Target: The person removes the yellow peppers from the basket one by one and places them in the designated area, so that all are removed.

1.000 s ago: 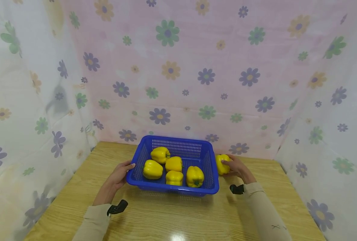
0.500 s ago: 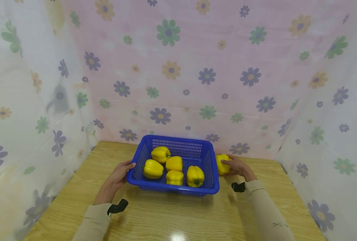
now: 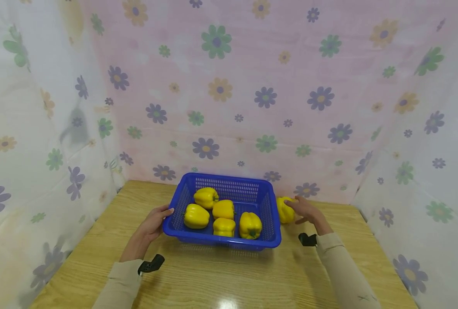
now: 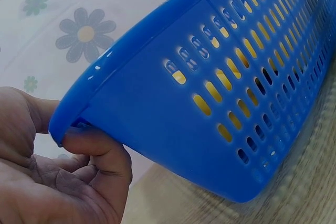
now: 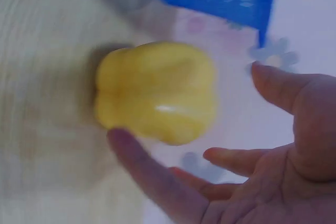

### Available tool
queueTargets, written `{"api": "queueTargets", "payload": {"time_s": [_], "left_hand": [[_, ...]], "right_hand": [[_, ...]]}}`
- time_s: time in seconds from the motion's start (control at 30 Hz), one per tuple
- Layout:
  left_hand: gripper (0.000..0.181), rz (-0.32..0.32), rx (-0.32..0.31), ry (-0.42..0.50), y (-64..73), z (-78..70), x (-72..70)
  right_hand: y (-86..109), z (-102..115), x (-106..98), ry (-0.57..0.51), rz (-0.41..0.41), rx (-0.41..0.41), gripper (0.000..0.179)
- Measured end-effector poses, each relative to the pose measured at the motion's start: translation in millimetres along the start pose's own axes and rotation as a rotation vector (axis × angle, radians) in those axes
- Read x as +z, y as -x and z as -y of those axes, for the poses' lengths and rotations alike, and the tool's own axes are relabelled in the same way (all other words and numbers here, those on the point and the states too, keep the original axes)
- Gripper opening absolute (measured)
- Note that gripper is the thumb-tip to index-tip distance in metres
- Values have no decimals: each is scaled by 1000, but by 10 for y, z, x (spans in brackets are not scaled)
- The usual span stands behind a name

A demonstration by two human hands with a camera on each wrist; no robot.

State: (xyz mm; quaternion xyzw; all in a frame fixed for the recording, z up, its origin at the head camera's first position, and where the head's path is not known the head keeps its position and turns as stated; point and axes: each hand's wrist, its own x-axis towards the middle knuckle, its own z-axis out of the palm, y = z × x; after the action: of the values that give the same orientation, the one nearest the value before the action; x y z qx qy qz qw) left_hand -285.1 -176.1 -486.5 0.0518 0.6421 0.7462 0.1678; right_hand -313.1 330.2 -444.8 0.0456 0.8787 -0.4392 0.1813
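A blue plastic basket with slotted walls holds several yellow bell peppers. My left hand grips its left rim; in the left wrist view the thumb and curled fingers pinch the edge. Outside the basket, by its right wall, another yellow bell pepper stands on the table, partly hidden by the basket rim and my hand. Spread fingers of my right hand surround that bell pepper loosely. In the right wrist view a gap shows between thumb and pepper, and one fingertip is at its lower edge.
The wooden table carries the basket near its back edge. A flowered cloth hangs behind and along both sides. A black wrist camera mount sits on each sleeve.
My right hand, earlier holding the bell pepper outside the basket, has loosened its fingers and drawn slightly to the right. That pepper stays in place. The left hand and basket look unmoved.
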Motion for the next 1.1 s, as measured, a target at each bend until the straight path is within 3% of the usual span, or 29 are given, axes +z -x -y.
{"api": "queueTargets", "payload": {"time_s": [0.27, 0.47, 0.63, 0.8, 1.0, 1.1], "left_hand": [[56, -27, -14, -10, -26, 34, -6], [58, -22, -12, 0, -34, 44, -17], [57, -7, 3, 20, -26, 36, -5], [59, -4, -4, 10, -17, 18, -7], [58, -6, -5, -1, -14, 12, 1], [58, -18, -9, -3, -11, 11, 1]], "right_hand": [[333, 423, 25, 213, -64, -105, 78], [517, 787, 156, 366, -80, -254, 72], [555, 955, 301, 300, 29, -340, 67], [501, 988, 453, 248, 175, -387, 58], [358, 942, 585, 256, 302, -451, 50], [284, 967, 636, 309, 373, -488, 48]]}}
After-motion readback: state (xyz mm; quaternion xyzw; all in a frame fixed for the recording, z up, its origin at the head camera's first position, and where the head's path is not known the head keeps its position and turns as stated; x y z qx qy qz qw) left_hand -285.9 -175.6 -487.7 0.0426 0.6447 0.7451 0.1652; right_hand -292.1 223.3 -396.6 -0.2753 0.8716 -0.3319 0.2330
